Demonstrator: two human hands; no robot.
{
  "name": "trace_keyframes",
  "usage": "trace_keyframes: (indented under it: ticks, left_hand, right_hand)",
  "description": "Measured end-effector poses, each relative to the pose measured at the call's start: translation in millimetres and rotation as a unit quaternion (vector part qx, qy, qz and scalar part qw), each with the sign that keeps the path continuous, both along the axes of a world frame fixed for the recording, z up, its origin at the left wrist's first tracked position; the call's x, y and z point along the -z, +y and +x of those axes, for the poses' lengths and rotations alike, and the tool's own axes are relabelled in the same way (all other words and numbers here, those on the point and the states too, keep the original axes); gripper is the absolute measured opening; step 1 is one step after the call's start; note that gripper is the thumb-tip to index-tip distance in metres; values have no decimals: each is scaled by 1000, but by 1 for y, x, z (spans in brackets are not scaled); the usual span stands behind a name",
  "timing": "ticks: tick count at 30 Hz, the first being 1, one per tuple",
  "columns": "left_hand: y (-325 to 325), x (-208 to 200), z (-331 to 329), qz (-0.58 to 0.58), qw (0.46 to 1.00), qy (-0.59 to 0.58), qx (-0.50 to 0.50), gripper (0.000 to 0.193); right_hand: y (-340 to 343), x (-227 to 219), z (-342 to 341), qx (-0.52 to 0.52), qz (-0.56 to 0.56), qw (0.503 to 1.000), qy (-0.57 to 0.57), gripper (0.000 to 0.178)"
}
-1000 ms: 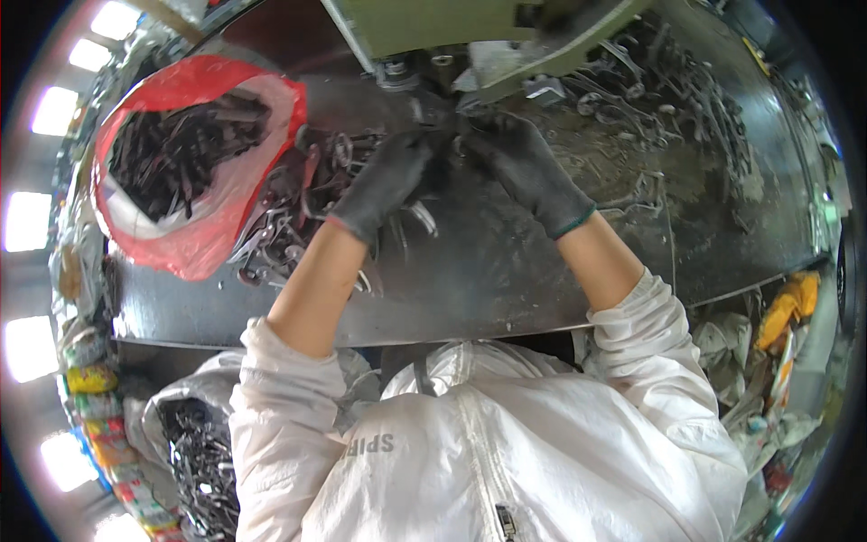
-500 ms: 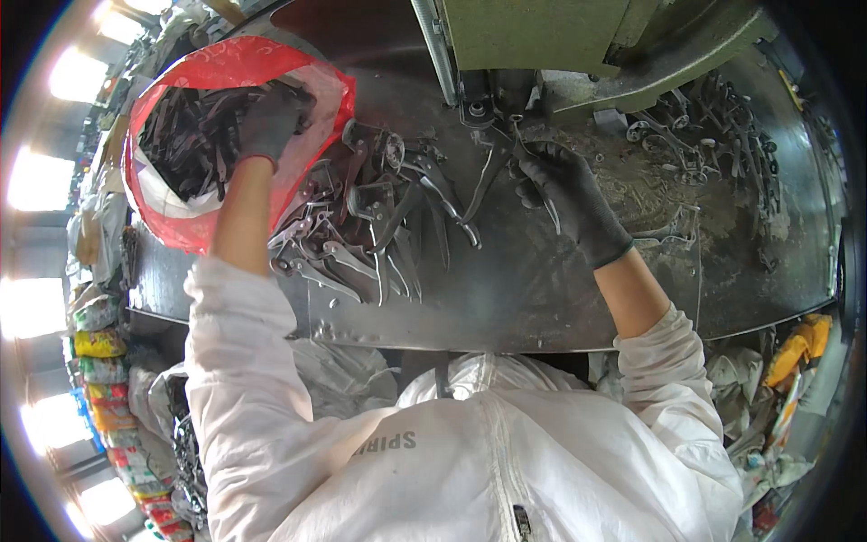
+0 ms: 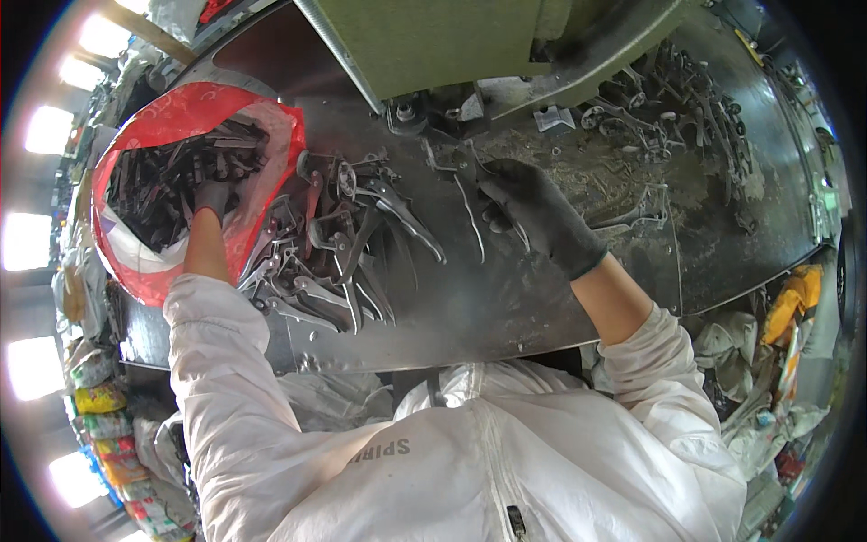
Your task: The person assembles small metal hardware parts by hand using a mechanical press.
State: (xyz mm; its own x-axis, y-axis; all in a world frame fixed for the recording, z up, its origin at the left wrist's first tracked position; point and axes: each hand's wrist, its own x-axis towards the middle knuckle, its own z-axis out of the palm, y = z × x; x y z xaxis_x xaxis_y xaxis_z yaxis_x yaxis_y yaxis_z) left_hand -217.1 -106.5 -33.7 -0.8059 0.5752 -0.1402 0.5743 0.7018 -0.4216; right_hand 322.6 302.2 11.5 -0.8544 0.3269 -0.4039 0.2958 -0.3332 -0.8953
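Note:
My left hand (image 3: 214, 196), in a dark glove, reaches into a red and white bag (image 3: 194, 101) full of dark, flat metal pieces (image 3: 149, 190). Its fingers are hidden among them. My right hand (image 3: 540, 212), also gloved, is closed around one leg of a plier-like metal tool (image 3: 472, 212). The tool's two long handles spread toward me, and its head lies just below the green machine (image 3: 452, 50). Between the bag and this tool lies a heap of similar plier-like tools (image 3: 402, 212) with curved handles.
More metal tool parts (image 3: 632, 126) lie at the far right of the dark metal table (image 3: 433, 316). A single similar part (image 3: 641, 212) rests right of my right hand. The machine overhangs the table's far side. Yellow and white sacks (image 3: 795, 303) stand beyond the right edge.
The whole view has shifted. My left hand has moved nearer to me within the bag, deeper among the metal pieces. My right hand still grips the plier-like tool near the machine.

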Motion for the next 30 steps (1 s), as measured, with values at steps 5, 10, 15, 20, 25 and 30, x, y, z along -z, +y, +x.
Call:
trace_keyframes:
  ticks: [5,10,15,20,25,30]
  left_hand:
    - [27,-21,73,285,951,-82,92,31]
    - [92,-84,197,446,872,-170,110,21]
    - [147,-104,347,673,663,-307,117,34]
    - [198,-87,394,543,336,-768,-46,38]
    - [247,-61,466,546,665,-497,111,35]
    - [232,-36,440,534,499,-674,-107,30]
  right_hand:
    - [-4,7,3,38,1,999,-18,21]
    - [-27,30,-8,123,-63,989,58,31]
    - [27,9,-6,37,320,940,110,35]
    - [300,12,14,-109,897,427,-21,29]
    - [247,-9,-33,-145,604,759,-197,31]
    - [252,34,24,137,596,790,34,36]
